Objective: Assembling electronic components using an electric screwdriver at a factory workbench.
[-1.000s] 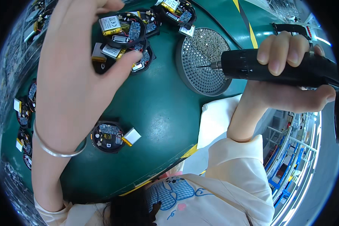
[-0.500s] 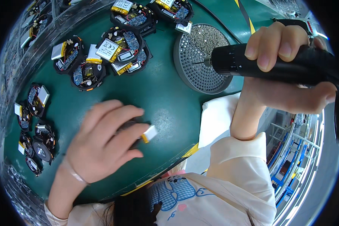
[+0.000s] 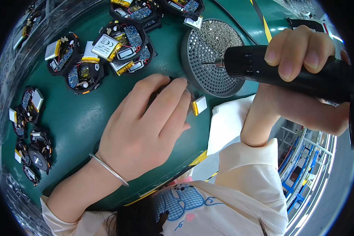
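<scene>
My right hand (image 3: 299,59) is wrapped round a black electric screwdriver (image 3: 246,63), held level at the right. The screwdriver's bit points left, over a round grey screw tray (image 3: 188,76). In the middle of the table my left hand (image 3: 141,126) grips a round black watch case from above, fingers curled over it. Most of that case is hidden under the fingers. A white battery (image 3: 200,104) with a yellow end sticks out on its right, just below the tray.
Opened watch cases (image 3: 124,39) with circuit boards and loose batteries lie in a group at the upper left. Several more cases (image 3: 39,153) sit along the left edge. Small screws (image 3: 220,35) fill the tray's far part. A white sheet (image 3: 228,126) lies below the tray.
My left hand has moved right and away from me, bringing the watch case nearer the screw tray. The screwdriver has shifted slightly right, still in my right hand.
</scene>
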A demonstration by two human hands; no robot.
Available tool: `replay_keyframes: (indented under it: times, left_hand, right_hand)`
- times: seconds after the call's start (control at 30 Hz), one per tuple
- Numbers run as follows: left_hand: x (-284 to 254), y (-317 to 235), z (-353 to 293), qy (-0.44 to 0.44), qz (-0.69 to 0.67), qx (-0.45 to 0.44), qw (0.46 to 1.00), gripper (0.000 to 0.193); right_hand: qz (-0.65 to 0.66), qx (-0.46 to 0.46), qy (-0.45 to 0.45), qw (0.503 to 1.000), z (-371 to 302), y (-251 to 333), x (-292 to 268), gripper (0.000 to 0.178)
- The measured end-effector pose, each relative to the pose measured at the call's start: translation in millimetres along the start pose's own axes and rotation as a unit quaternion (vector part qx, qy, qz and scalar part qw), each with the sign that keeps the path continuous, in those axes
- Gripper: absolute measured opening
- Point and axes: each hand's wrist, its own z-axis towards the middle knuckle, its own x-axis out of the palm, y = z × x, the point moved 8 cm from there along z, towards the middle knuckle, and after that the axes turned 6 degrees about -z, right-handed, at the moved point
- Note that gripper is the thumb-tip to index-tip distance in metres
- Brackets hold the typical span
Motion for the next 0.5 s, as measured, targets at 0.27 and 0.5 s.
replay_keyframes:
  times: [0.27,0.5]
  left_hand:
    - [-3,-4,2,-0.012,0.021,0.029,0.999,0.047]
    - [-2,-2,0,-0.017,0.001,0.027,0.999,0.049]
  right_hand:
    - [-0.055,0.012,-0.017,0.998,6,1,-1,0.030]
    - [0.020,-0.004,-0.005,1.000,0,10,10,0.030]
